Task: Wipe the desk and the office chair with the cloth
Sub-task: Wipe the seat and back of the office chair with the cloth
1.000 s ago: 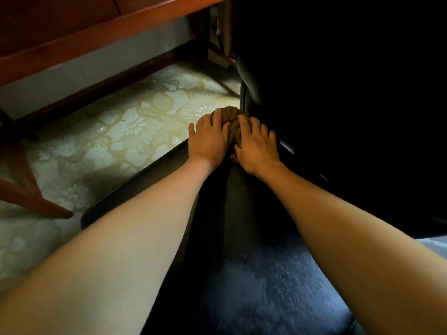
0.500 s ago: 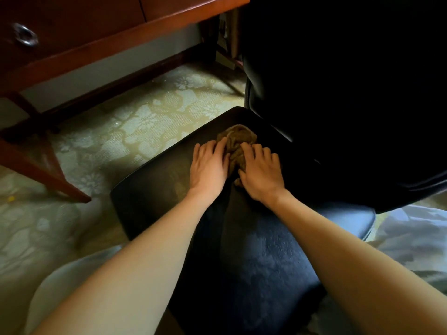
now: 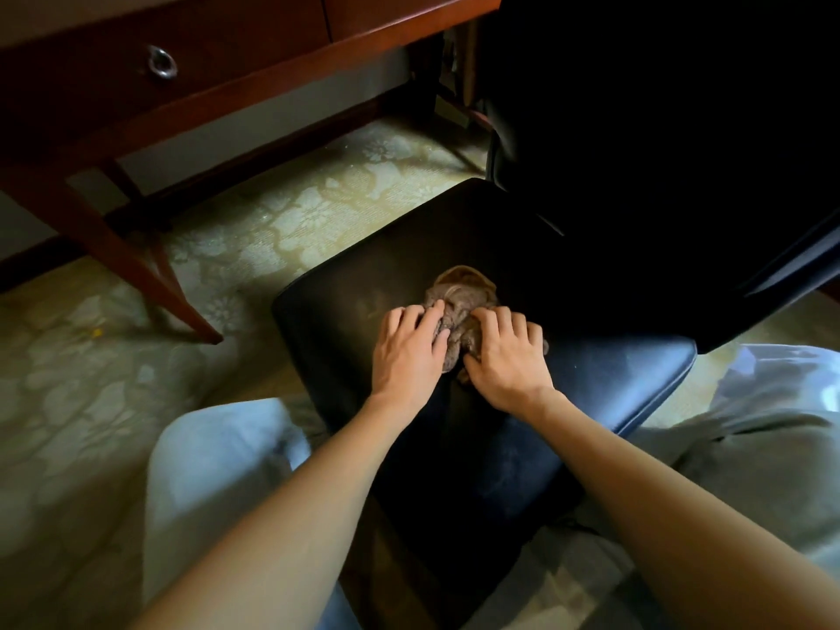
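I see my left hand [image 3: 406, 353] and right hand [image 3: 507, 362] side by side on the black chair seat [image 3: 613, 385], fingers curled into the bunched brown cloth [image 3: 460, 298] between them. The wooden bench [image 3: 227, 43] stands upper left.

A home study or office: wooden desk [image 3: 236, 52] with drawers, black office chair [image 3: 613, 197], floral carpet [image 3: 291, 220].
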### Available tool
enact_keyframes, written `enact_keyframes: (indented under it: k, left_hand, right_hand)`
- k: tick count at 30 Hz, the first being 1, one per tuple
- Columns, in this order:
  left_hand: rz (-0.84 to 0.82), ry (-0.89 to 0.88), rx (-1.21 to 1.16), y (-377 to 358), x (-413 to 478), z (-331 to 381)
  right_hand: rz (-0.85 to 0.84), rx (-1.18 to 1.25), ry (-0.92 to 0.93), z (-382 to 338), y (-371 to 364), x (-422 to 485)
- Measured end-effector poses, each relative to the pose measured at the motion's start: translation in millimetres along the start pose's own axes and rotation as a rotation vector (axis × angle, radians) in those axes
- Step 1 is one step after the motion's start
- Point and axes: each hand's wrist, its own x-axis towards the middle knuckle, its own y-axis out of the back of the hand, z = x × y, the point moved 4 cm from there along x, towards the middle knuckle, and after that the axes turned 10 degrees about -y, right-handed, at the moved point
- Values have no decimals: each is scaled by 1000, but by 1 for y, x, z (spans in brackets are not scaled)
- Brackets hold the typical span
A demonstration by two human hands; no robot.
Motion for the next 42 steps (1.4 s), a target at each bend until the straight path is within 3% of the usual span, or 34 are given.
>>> enact_keyframes:
  k: [17,33,42]
  left_hand:
    - [-64,128,-7,22,-120,24]
    - [-311,236,-66,29,-185,49]
    - [-248,237,-213,32,-209,50]
  right_hand:
    - [-192,224,11,-13,1,-106]
    - [-300,-31,110,-27,-1,-184]
    - [-345,-77,148,-31,-1,-208]
